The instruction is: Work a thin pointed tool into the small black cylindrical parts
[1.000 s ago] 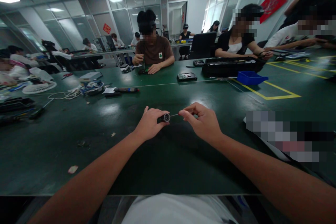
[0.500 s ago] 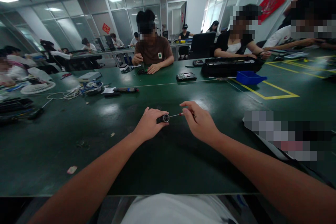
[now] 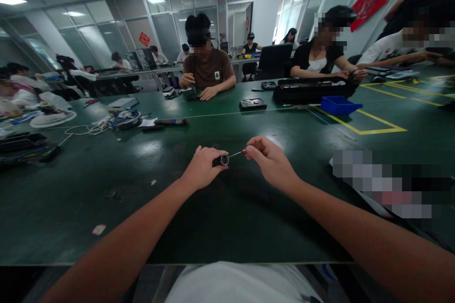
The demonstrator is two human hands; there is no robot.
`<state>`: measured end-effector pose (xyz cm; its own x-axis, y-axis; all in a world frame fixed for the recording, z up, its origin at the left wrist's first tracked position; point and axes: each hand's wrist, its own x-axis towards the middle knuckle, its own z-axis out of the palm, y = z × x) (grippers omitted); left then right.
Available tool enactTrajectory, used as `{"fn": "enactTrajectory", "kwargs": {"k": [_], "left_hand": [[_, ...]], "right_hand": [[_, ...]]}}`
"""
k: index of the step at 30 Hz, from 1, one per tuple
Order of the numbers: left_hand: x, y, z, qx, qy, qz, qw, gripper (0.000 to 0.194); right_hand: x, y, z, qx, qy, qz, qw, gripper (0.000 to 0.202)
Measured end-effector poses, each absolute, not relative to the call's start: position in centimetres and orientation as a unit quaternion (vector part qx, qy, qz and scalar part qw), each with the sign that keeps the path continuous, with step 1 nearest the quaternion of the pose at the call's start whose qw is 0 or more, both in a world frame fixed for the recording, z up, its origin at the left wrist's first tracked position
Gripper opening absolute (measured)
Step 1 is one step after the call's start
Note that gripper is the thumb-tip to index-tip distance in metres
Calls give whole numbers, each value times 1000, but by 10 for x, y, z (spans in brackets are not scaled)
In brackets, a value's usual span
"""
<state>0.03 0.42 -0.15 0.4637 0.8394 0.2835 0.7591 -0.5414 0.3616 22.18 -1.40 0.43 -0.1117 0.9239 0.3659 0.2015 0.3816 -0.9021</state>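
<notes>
One pale scrap [image 3: 99, 229] on the near worktop [image 3: 213, 227], left of centre. Farther in, black tube [image 3: 221, 159] held in the curled left hand [image 3: 201, 170], with one round end in view. Thin screwdriver [image 3: 243, 151] pinched in the right hand [image 3: 273, 161], with shaft up to the tube's rim; contact too small to tell. Beyond, blue tray [image 3: 339, 105] by yellow tape [image 3: 383, 131], and hard drive [image 3: 252, 103]; then seated co-worker [image 3: 208, 68] in brown.
</notes>
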Motion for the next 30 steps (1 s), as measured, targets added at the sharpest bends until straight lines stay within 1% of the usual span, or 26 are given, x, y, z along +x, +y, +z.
{"fn": "enactTrajectory", "kwargs": {"k": [2, 3, 4, 6, 9, 18, 27, 30], "left_hand": [[0, 6, -1, 851, 464, 236, 72, 34], [0, 7, -2, 850, 464, 240, 61, 34], [-1, 9, -3, 850, 467, 236, 55, 34], [-4, 13, -6, 851, 478, 209, 60, 34], [-7, 17, -10, 849, 491, 181, 76, 36], [-5, 13, -9, 856, 481, 175, 74, 36], [-3, 12, -11, 860, 467, 189, 81, 38], [-5, 15, -13, 862, 468, 179, 76, 37]], "right_hand": [[224, -4, -1, -413, -554, 458, 560, 25], [226, 1, -4, -408, -512, 498, 569, 26], [228, 6, -7, -409, -479, 519, 578, 26], [230, 11, -11, -421, -450, 522, 590, 26], [229, 10, -12, -438, -469, 490, 590, 25], [223, -8, -1, -431, -620, 371, 540, 24], [221, -11, -1, -452, -665, 322, 499, 24], [222, -13, 2, -477, -690, 276, 469, 22]]}}
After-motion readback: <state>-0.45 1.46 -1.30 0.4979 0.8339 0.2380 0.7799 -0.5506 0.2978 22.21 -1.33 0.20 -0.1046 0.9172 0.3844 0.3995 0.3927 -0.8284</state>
